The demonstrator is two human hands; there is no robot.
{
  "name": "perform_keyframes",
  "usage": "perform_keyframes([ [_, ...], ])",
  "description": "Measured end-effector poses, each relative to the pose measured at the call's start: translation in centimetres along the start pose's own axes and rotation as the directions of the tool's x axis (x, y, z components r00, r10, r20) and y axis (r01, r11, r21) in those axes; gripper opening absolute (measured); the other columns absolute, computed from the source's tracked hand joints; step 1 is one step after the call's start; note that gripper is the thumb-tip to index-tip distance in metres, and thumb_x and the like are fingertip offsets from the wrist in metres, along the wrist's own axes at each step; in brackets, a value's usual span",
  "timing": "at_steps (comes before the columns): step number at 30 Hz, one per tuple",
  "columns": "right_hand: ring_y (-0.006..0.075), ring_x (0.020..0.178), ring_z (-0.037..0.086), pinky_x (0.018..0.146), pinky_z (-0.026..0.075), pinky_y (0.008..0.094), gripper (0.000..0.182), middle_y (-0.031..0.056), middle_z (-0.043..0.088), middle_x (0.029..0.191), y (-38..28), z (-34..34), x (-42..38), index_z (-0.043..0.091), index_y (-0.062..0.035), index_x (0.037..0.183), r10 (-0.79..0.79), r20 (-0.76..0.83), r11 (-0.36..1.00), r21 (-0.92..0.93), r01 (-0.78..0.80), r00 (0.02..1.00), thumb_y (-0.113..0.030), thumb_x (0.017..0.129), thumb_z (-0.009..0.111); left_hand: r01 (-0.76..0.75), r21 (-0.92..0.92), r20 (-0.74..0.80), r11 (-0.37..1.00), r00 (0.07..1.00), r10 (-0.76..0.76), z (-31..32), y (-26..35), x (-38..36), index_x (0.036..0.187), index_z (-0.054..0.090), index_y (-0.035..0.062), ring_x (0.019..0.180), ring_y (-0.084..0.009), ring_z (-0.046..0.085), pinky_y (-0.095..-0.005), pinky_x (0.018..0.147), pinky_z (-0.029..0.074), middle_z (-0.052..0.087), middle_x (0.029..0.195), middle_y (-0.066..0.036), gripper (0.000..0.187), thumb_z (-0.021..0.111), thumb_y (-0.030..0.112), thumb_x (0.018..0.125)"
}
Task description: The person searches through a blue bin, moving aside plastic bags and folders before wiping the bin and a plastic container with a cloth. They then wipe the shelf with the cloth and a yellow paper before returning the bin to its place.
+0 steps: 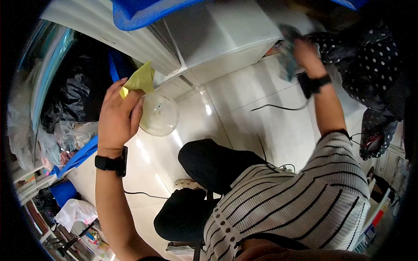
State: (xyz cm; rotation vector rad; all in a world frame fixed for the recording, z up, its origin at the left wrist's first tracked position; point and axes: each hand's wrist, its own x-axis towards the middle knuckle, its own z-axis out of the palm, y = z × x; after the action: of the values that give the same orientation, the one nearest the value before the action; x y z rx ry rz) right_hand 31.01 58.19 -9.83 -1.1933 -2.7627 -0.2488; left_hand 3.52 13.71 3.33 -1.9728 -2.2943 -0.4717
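Note:
My left hand (119,108) is closed around a folded yellow sheet (139,79), paper or thin cloth, which sticks up past the fingers. Right beside the thumb, a clear round plastic container (160,115) overlaps the hand in this view. On the other side, my right hand (306,54) grips a grey-green cloth (288,63), smeared by motion, at the right end of a white cabinet top (235,30). Part of the cloth hangs down over the cabinet's front edge.
A blue plastic bin (139,17) overhangs the cabinet. Black plastic bags (74,87) are at left, and polka-dot fabric (370,65) hangs at right. A thin black cable (278,106) runs near my right wrist, above the tiled floor (217,122). Shelves with bags line the lower left.

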Motion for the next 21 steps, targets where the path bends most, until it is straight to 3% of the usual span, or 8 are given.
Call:
perform_keyframes([
  [1, 0.0381, 0.099, 0.059, 0.085, 0.049, 0.0428, 0.035, 0.0198, 0.062, 0.109, 2.5, -2.3, -1.1, 0.058, -0.0059, 0.115, -0.077, 0.283, 0.980, -0.157, 0.125, 0.956, -0.013, 0.081, 0.054, -0.051, 0.028, -0.060, 0.998, 0.997, 0.053, 0.1, 0.1, 0.2, 0.090, 0.060, 0.0023, 0.092, -0.0349, 0.058, -0.0444, 0.096, 0.042, 0.063, 0.090, -0.016, 0.014, 0.060, 0.006, 0.076],
  [6, 0.0385, 0.098, 0.059, 0.084, 0.049, 0.0445, 0.045, 0.0208, 0.062, 0.105, 2.3, -5.2, -4.1, 0.057, -0.0096, 0.120, -0.012, 0.165, 0.991, 0.136, -0.011, 0.986, -0.028, 0.080, 0.065, 0.026, 0.014, 0.046, 1.000, 0.999, -0.027, 0.0, -0.1, -0.3, 0.100, 0.062, 0.0025, 0.110, -0.0403, 0.051, -0.0442, 0.096, 0.040, 0.061, 0.105, -0.020, 0.019, 0.058, 0.007, 0.083],
  [9, 0.0368, 0.100, 0.058, 0.084, 0.047, 0.0422, 0.041, 0.0202, 0.059, 0.113, -2.9, -7.7, -3.8, 0.057, -0.0115, 0.119, -0.001, 0.080, 0.910, 0.414, -0.033, 0.997, -0.020, 0.079, 0.065, 0.022, 0.023, 0.046, 0.999, 0.999, -0.023, 0.0, 0.1, -0.3, 0.100, 0.062, 0.0022, 0.110, -0.0403, 0.051, -0.0443, 0.096, 0.040, 0.061, 0.107, -0.020, 0.018, 0.057, 0.007, 0.083],
  [11, 0.0353, 0.105, 0.056, 0.084, 0.048, 0.0408, 0.041, 0.0177, 0.056, 0.120, -5.8, -7.3, -3.2, 0.059, -0.0133, 0.118, -0.097, -0.128, 0.915, 0.379, 0.139, 0.987, -0.021, 0.078, 0.066, 0.018, 0.028, 0.047, 0.999, 0.999, -0.019, 0.1, 0.3, -0.2, 0.099, 0.062, 0.0019, 0.110, -0.0403, 0.051, -0.0443, 0.095, 0.040, 0.061, 0.107, -0.020, 0.017, 0.057, 0.008, 0.084],
  [13, 0.0345, 0.110, 0.053, 0.088, 0.047, 0.0414, 0.043, 0.0127, 0.053, 0.128, -10.2, -7.5, -2.8, 0.060, -0.0163, 0.118, -0.098, -0.111, 0.940, 0.316, 0.129, 0.989, -0.022, 0.076, 0.067, -0.032, 0.049, -0.048, 0.998, 0.998, 0.034, 0.3, 0.5, 0.1, 0.091, 0.060, 0.0026, 0.095, -0.0373, 0.057, -0.0450, 0.096, 0.041, 0.062, 0.092, -0.018, 0.013, 0.058, 0.005, 0.078],
  [15, 0.0364, 0.113, 0.050, 0.090, 0.046, 0.0487, 0.042, 0.0100, 0.053, 0.125, -14.3, -5.0, -1.5, 0.063, -0.0219, 0.116, -0.289, -0.355, 0.865, 0.301, 0.401, 0.889, -0.021, 0.074, 0.063, -0.020, 0.072, -0.044, 0.997, 0.999, 0.023, 0.5, 0.5, 0.0, 0.092, 0.061, 0.0025, 0.098, -0.0384, 0.056, -0.0449, 0.096, 0.041, 0.062, 0.094, -0.018, 0.014, 0.058, 0.005, 0.079],
  [17, 0.0362, 0.118, 0.045, 0.097, 0.040, 0.0501, 0.040, 0.0097, 0.050, 0.129, -19.4, -3.7, -0.6, 0.064, -0.0226, 0.114, -0.425, -0.395, 0.746, 0.356, 0.563, 0.814, -0.021, 0.074, 0.062, -0.004, 0.094, -0.039, 0.996, 0.999, 0.007, 0.5, 0.5, 0.0, 0.094, 0.061, 0.0024, 0.100, -0.0394, 0.055, -0.0449, 0.095, 0.041, 0.062, 0.096, -0.019, 0.015, 0.058, 0.006, 0.080],
  [21, 0.0352, 0.126, 0.036, 0.102, 0.030, 0.0528, 0.036, 0.0071, 0.046, 0.134, -27.2, -3.1, -2.3, 0.065, -0.0228, 0.112, -0.464, -0.219, 0.731, 0.452, 0.511, 0.858, -0.023, 0.076, 0.060, 0.016, 0.068, -0.017, 0.998, 1.000, -0.015, 0.3, 0.7, -0.1, 0.097, 0.062, 0.0023, 0.106, -0.0408, 0.052, -0.0449, 0.095, 0.040, 0.061, 0.101, -0.019, 0.017, 0.058, 0.007, 0.081],
])
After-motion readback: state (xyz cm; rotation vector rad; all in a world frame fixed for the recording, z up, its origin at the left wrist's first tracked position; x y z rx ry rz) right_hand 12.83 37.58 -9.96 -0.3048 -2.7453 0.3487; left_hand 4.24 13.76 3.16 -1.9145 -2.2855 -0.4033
